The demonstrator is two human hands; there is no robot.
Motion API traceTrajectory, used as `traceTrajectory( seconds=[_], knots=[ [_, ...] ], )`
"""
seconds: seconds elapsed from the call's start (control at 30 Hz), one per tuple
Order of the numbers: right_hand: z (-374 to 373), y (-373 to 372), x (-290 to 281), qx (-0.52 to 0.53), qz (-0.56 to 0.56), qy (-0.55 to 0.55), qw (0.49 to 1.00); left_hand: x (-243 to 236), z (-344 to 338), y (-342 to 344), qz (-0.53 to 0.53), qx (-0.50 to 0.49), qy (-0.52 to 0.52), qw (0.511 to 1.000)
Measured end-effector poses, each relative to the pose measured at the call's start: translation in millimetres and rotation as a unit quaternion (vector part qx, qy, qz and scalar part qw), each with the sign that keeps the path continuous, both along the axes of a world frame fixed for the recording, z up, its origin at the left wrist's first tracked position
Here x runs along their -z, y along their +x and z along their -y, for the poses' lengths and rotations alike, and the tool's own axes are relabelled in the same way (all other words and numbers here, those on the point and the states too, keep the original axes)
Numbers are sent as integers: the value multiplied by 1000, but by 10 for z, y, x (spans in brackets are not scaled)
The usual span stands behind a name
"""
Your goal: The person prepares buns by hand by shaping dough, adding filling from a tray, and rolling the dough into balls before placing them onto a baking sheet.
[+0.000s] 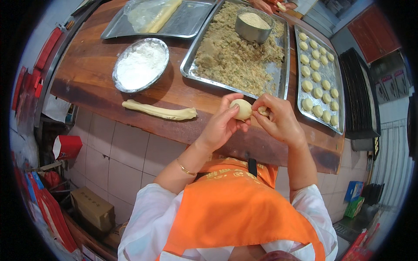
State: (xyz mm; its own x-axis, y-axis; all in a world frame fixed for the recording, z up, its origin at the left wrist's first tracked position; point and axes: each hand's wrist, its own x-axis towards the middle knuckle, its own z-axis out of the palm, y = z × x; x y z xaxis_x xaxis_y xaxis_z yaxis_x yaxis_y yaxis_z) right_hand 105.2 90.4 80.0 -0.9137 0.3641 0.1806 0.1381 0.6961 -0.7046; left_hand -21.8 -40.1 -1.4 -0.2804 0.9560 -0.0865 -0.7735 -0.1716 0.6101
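Note:
My left hand curls around a smooth, pale dough ball, its thumb lying over the front. Against the ball's right side, my right hand is closed in a pinch. A small lump of dough shows within its curled fingers. Both hands are above the table's near edge, just in front of a metal tray of crumbly filling. Left of them, a long rope of dough lies on the wooden table.
A metal bowl of white flour stands at left. Behind it, a tray holds plastic-covered dough. A round tin of crumbs sits in the filling. At right, a baking tray carries several dough rounds. Another person's hands appear at the far side.

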Motion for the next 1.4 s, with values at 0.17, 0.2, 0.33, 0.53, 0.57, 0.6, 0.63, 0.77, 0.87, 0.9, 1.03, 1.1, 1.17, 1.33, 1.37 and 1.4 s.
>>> traceTrajectory(
  seconds=[0.17, 0.2, 0.33, 0.53, 0.57, 0.6, 0.63, 0.77, 0.87, 0.9, 1.03, 1.1, 1.17, 1.33, 1.37, 1.4],
  knots=[
    [55, -24, 38, -49, -33, 40, 997, 255, 25, -132, -35, 48, 30, 998],
    [53, -30, 46, -59, -35, 46, 997, 148, -12, -52, -5, 27, 3, 1000],
    [64, 20, -2, -23, 16, 34, 999, -102, 35, -45, -66, 8, -40, 997],
    [86, 53, 37, -70, 16, 83, 994, 195, 15, -185, -228, 77, -67, 968],
    [116, 57, 50, -69, 22, 88, 993, 205, 6, -166, -250, 68, -56, 964],
    [137, 61, 59, -69, 28, 93, 993, 214, -2, -149, -272, 59, -44, 959],
    [144, 66, 58, -69, 41, 94, 992, 228, -6, -139, -294, 50, -33, 954],
    [187, 88, 231, -69, 60, 65, 994, 368, 132, -225, -405, 111, -39, 907],
    [188, 88, 719, -68, 68, 61, 993, 502, 242, -168, -590, 94, -30, 801],
    [212, 72, 885, -73, 74, 66, 992, 758, 277, -123, -651, 57, -33, 756],
    [318, 18, 1131, -43, 83, 45, 995, 1018, 251, -100, -699, -24, -56, 712],
    [266, -5, 1081, -39, 135, 41, 989, 1055, 248, -120, -693, -31, -60, 718],
    [251, 12, 923, -36, -6, 18, 999, 1068, 235, -142, -691, -45, -54, 720],
    [76, 238, 584, 56, 15, 7, 998, 888, 223, -125, -666, -44, -84, 739],
    [20, 320, 648, 59, 56, 58, 995, 880, 209, -126, -670, -40, -93, 736],
    [-39, 419, 741, 65, 98, 108, 987, 845, 183, -130, -666, -23, -95, 739]
  ],
)
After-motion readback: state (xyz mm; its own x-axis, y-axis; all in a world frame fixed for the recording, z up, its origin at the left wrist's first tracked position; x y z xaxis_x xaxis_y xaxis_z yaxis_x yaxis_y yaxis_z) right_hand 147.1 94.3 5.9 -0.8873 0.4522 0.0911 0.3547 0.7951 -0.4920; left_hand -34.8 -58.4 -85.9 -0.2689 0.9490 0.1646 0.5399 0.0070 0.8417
